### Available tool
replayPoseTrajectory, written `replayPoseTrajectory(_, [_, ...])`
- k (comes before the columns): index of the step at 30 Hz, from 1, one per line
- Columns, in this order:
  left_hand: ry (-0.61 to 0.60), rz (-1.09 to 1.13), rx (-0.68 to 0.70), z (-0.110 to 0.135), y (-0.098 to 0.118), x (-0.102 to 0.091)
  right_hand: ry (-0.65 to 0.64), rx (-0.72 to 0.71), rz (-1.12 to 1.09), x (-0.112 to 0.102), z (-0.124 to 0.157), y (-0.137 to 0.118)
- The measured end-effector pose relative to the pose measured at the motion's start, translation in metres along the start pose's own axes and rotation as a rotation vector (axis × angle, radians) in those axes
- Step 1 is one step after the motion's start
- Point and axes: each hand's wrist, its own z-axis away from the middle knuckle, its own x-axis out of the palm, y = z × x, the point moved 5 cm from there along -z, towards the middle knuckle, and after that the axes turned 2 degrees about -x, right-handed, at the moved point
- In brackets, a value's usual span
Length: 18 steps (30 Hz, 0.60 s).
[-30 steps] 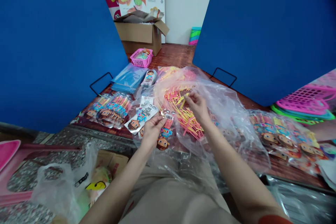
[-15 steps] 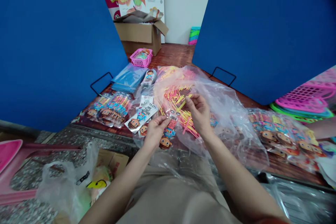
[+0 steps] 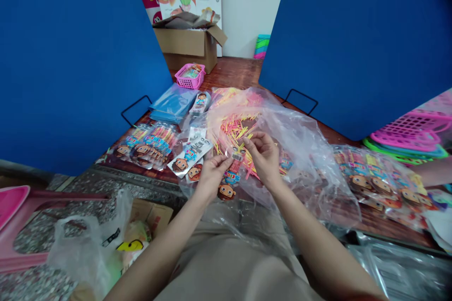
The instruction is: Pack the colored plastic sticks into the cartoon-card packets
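My left hand (image 3: 211, 176) pinches the barcoded top end of a small clear printed pouch (image 3: 227, 191), which has a cartoon face at its lower end and pink sticks inside. Just right of it, the fingers of my right hand (image 3: 264, 157) are closed on thin yellow sticks (image 3: 241, 145) at the pouch's mouth; how many is hidden. Beneath and beyond both hands, loose pink and yellow sticks (image 3: 233, 127) lie in a large clear plastic bag (image 3: 300, 131). Flat printed pouches (image 3: 190, 156) lie beside my left hand.
Filled pouches lie in a left group (image 3: 155, 145) and a right group (image 3: 374, 174). Farther back are blue plastic sheets (image 3: 173, 103), a pink basket (image 3: 190, 77) and an open carton (image 3: 183, 44). Blue panels (image 3: 81, 66) flank the table. Another person's arm (image 3: 432, 171) shows at right.
My right hand has come down and slightly left, bringing the yellow sticks from over the pile to the pouch's mouth. My left hand and the pouch have shifted slightly right.
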Motion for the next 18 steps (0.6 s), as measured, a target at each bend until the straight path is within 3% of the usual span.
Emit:
replayPoseTrajectory(8, [-0.039, 0.009, -0.026, 0.004, 0.007, 0.01, -0.066, -0.096, 0.222, -0.009, 0.005, -0.003])
replayPoseTrajectory(11, [-0.042, 0.033, -0.024, 0.003, 0.006, 0.012, -0.22, -0.157, 0.408, -0.01, 0.002, -0.011])
replayPoseTrajectory(15, [-0.045, 0.042, -0.019, 0.003, 0.003, 0.014, -0.551, -0.167, 0.551, -0.009, 0.001, -0.017])
replayPoseTrajectory(18, [-0.069, 0.062, -0.024, 0.004, 0.001, 0.017, -0.579, -0.147, 0.611, -0.015, -0.002, -0.018])
